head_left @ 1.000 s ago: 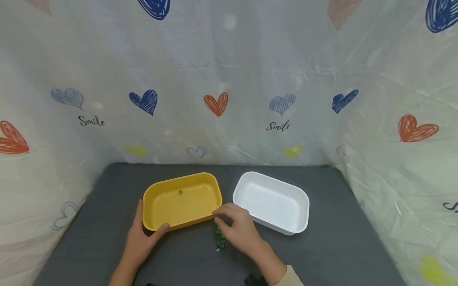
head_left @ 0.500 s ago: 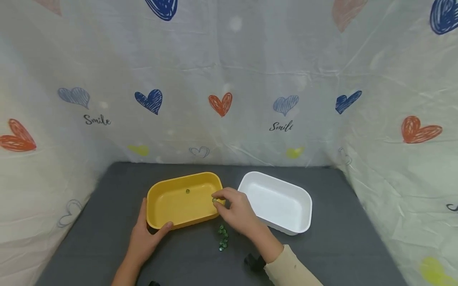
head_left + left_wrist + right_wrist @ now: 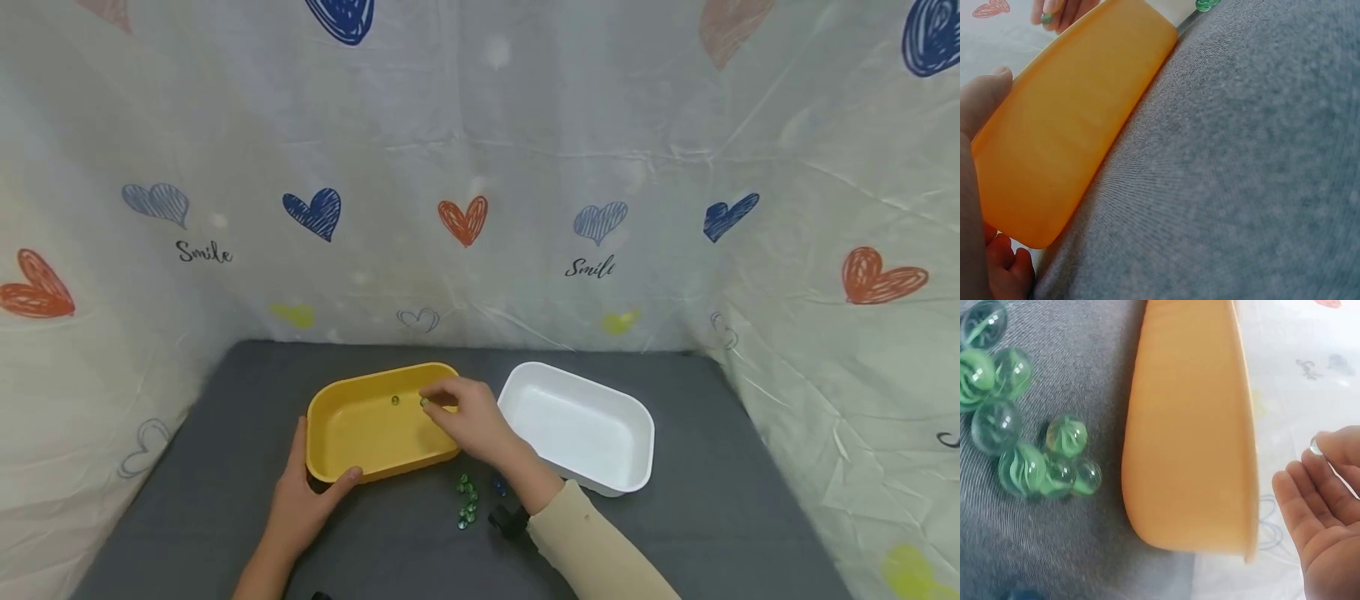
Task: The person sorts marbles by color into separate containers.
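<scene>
Near tabletop's (image 3: 720,500) far edge, left of centre: yellow tray (image 3: 367,437), loose marble (image 3: 395,401) inside. Left hand (image 3: 303,504) grips tray's near-left corner, thumb and fingers spread around it, apparently for steadiness. Right hand (image 3: 474,421) over tray, thumb and fingertips pinching green marble (image 3: 424,402), likely because it's small. Backdrop (image 3: 390,100) reads "Smile" twice; no brand legible.

My right hand (image 3: 472,421), pinching a small green glass marble (image 3: 423,402), has open air across the yellow, round-cornered plastic tray (image 3: 360,437); inside, only another green marble (image 3: 395,401) sits nearby. My left hand (image 3: 300,504) blocks the tray's left end and near-left corner. Rightward, the white, round-cornered plastic tray (image 3: 585,425) leaves a narrow gap; on its near side, clustered green marbles (image 3: 467,500) obstruct the grey cloth-covered bench (image 3: 720,492), which offers room beyond the white tray's right end.
</scene>
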### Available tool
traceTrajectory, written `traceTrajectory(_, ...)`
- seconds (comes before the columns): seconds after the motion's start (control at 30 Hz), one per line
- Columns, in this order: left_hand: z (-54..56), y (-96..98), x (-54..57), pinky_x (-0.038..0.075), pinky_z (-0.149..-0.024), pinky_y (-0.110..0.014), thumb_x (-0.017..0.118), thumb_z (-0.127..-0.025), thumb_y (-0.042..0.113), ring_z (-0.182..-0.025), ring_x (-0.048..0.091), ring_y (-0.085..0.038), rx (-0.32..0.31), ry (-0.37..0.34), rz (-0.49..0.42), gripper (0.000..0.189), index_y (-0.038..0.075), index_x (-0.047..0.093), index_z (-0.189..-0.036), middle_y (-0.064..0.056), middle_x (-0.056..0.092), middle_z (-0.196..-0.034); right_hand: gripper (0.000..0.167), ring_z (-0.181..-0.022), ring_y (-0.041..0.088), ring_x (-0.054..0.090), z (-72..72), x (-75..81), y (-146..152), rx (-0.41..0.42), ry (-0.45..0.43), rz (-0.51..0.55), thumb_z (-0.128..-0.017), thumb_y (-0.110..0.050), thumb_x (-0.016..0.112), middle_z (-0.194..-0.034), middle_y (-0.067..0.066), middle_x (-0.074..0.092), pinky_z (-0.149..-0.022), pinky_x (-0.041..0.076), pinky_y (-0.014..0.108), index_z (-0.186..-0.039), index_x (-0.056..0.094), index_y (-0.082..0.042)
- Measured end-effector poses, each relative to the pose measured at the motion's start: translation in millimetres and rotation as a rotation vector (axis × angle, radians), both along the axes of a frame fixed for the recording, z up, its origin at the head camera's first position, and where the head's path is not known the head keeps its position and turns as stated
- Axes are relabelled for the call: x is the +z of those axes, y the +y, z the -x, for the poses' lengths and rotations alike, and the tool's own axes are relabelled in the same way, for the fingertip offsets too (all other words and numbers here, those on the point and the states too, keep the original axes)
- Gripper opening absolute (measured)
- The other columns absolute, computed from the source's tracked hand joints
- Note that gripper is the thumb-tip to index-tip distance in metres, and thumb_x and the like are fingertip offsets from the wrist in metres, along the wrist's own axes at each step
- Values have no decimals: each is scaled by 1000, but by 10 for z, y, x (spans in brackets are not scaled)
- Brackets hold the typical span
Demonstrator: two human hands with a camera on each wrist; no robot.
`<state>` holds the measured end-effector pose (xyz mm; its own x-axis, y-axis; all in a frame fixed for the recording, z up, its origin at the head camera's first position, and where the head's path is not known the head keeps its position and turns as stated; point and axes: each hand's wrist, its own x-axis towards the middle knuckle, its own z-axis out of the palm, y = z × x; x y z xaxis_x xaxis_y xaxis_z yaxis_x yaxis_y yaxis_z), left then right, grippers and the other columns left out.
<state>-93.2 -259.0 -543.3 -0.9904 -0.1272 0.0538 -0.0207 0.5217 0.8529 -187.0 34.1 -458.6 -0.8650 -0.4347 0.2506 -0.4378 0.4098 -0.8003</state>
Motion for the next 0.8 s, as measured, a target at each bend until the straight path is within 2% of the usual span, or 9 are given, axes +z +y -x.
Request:
traceTrajectory(0.17,-3,6,-1,27,-122,-74,87,-95,43,-163,19,-48,9,-7,8,127,22,-8,-177,-18,7,-182,21,-113,19,75,49,-53,-74,-10,-37,10,-104,-11,75,-118,2,79,-100,60,34,-124,80,-5)
traceTrajectory(0.37,4,12,14,26,-123,-73,87,-95,43,-163,19,-47,13,-11,10,127,22,-7,-177,-16,7,-182,20,-113,21,75,86,-107,-112,-14,-38,-9,-104,-10,75,-119,4,79,-101,59,36,-123,81,-5)
traceTrajectory(0.57,20,46,13,27,-123,-72,87,-95,43,-164,19,-47,14,-12,8,127,22,-7,-177,-17,7,-182,22,-117,18,73,104,-142,-63,-34,-70,-51,-105,-11,73,-124,1,78,-104,58,35,-126,80,-9)
traceTrajectory(0.8,29,30,30,24,-125,-70,88,-95,42,-164,16,-45,12,-17,-13,128,23,-9,-177,-16,6,-182,21,-118,20,74,83,-99,-37,-38,-67,-34,-104,-8,73,-122,3,79,-103,59,35,-125,80,-9)
